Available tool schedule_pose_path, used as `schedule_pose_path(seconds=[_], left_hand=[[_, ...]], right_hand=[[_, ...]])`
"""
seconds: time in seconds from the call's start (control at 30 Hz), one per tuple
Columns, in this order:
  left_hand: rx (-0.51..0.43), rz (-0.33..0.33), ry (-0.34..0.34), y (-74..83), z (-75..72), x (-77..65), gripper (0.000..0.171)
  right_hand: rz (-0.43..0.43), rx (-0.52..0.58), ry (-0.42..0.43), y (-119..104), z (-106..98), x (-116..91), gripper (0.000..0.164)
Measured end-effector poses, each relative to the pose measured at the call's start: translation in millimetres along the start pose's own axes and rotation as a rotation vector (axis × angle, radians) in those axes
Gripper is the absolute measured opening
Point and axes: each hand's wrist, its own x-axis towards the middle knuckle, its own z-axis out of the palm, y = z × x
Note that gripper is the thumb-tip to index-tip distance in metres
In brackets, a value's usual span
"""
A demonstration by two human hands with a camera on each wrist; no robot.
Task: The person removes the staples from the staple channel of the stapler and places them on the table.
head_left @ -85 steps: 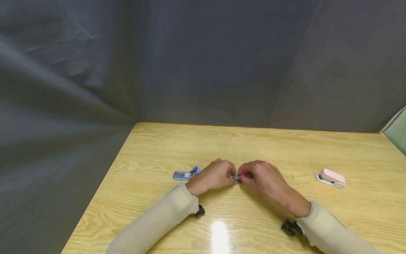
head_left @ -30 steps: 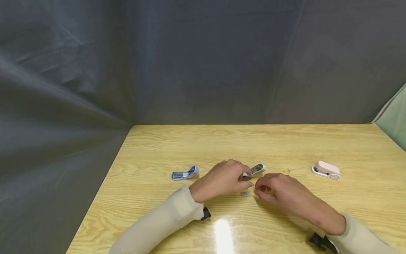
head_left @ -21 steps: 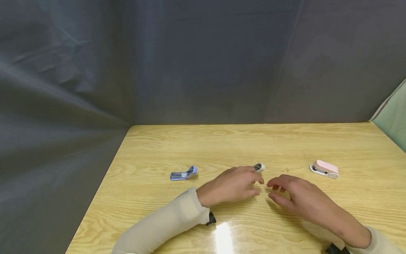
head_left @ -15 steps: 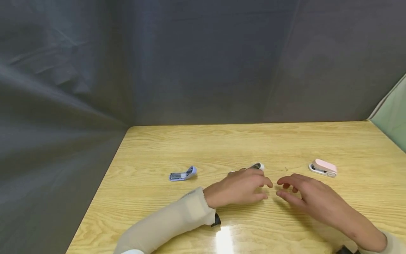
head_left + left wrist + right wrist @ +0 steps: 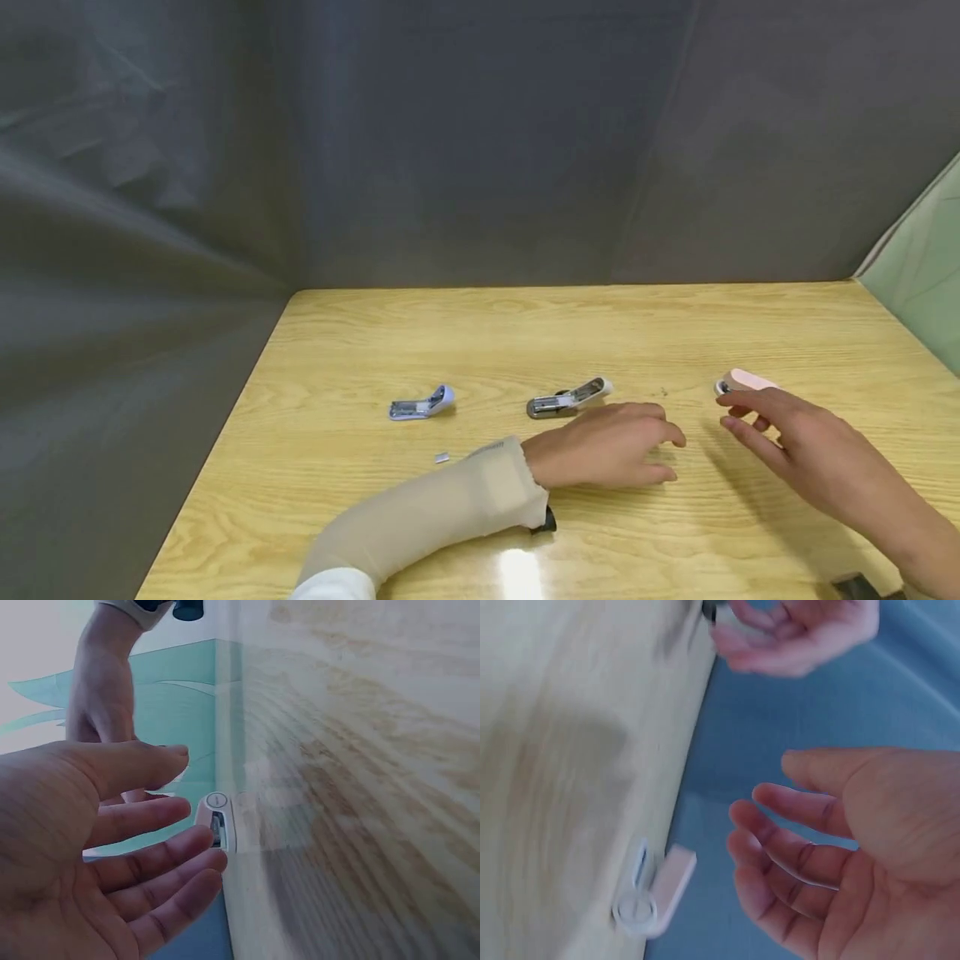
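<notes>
My right hand (image 5: 810,454) hovers beside the pink stapler (image 5: 748,381), fingers loosely bent and holding nothing; in the head view it covers part of that stapler. The right wrist view shows the pink stapler (image 5: 656,892) below and left of my relaxed fingers. My left hand (image 5: 611,446) hangs over the table with its fingers relaxed and nothing in them. Just behind it lies a stapler with a white top (image 5: 573,397), its top swung up and its metal tray showing. In the left wrist view the pink stapler (image 5: 217,821) appears beyond my left fingertips.
A blue stapler (image 5: 422,405), top swung up, lies at the left of the wooden table (image 5: 480,333). A small silvery strip, probably of staples (image 5: 442,457), lies near my left sleeve (image 5: 450,500). A dark curtain (image 5: 480,142) stands along the back and left.
My hands have parted and both moved right, leaving the white-topped stapler on the table. The right hand has reached the pink stapler. The small silvery strip now shows left of my left sleeve.
</notes>
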Motion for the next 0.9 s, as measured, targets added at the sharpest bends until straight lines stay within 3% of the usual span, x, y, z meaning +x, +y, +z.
schedule_pose_path(seconds=[0.1, 0.3, 0.5, 0.73, 0.9], left_hand=[[0.009, -0.047, 0.003, 0.0, 1.8, 11.6, 0.042], [-0.010, -0.184, 0.058, 13.1, 2.3, 50.2, 0.054], [-0.026, -0.256, 0.071, 25.5, 0.5, 82.9, 0.057], [-0.040, -0.289, 0.088, 26.7, 0.6, 98.2, 0.040], [-0.060, -0.327, 0.122, 19.7, 1.4, 103.5, 0.041]], right_hand=[[-0.013, -0.029, 0.035, 15.2, -5.4, -0.1, 0.035], [0.082, -0.064, -0.057, 46.7, -10.9, 9.6, 0.036], [-0.005, -0.074, -0.042, 77.3, -2.4, 19.7, 0.051], [-0.001, -0.016, -0.116, 90.7, 2.4, 18.9, 0.055], [-0.018, -0.017, -0.124, 91.2, 6.1, 22.7, 0.052]])
